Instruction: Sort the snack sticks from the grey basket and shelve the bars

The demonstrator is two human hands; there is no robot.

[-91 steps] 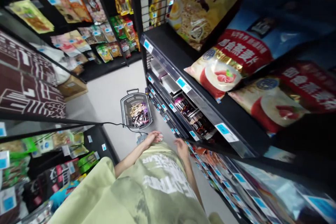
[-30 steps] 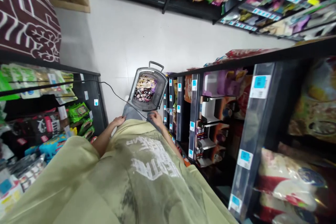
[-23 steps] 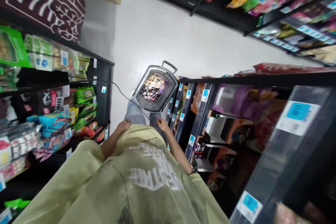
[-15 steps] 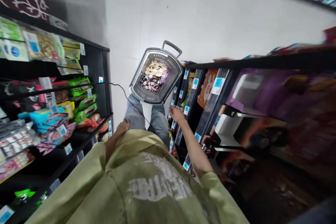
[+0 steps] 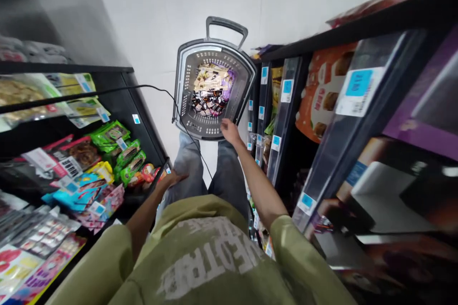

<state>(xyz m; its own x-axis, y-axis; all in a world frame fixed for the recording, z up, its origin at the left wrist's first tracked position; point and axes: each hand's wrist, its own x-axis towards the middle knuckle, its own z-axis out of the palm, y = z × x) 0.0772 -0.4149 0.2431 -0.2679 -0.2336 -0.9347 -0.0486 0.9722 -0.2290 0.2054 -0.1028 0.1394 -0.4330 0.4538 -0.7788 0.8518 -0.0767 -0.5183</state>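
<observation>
A grey shopping basket (image 5: pixel 193 124) with its handle (image 5: pixel 229 23) raised stands in front of my legs. In it lie many small wrapped sweets: cream ones (image 5: pixel 211 78) at the far side, dark and pink ones (image 5: pixel 209 103) nearer, purple wrappers along the right. My right hand (image 5: pixel 231 131) is over the near right rim of the basket, its fingers curled together; whatever is between them, if anything, is hidden. Beside my left thigh hangs my left hand (image 5: pixel 174 179), somewhat blurred, its fingers stretched out and holding nothing visible.
Shelves on the left carry bagged snacks, among them green packs (image 5: pixel 130 162) and a blue pack (image 5: pixel 77 190). The dark shelf on the right has price tags (image 5: pixel 358 88) and an orange pack (image 5: pixel 325 90). A black cable (image 5: pixel 157 86) crosses in front of me and over the basket's edge.
My right hand has moved left from the right-hand shelf edge to the basket's near rim. The view has shifted, and basket and shelves look larger. My left hand's fingers have straightened.
</observation>
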